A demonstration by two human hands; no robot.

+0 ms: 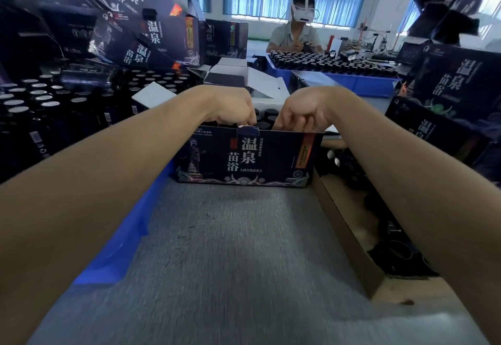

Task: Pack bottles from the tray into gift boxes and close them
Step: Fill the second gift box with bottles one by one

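My left grip (233,109) and right grip (301,113) are sitting curled behind the front wall of the gift box (244,155), which is hiding my fingertips, so I am not seeing what, if anything, they are holding. My knuckles are covering most of the bottles (269,114) inside. My left forearm is hiding much of the blue tray (130,225). Dark items in the cardboard box (344,225) are blurring together.

Glossy printed card gift box (245,155), matt grey felt-like tabletop (230,250), brown cardboard tray (344,233).
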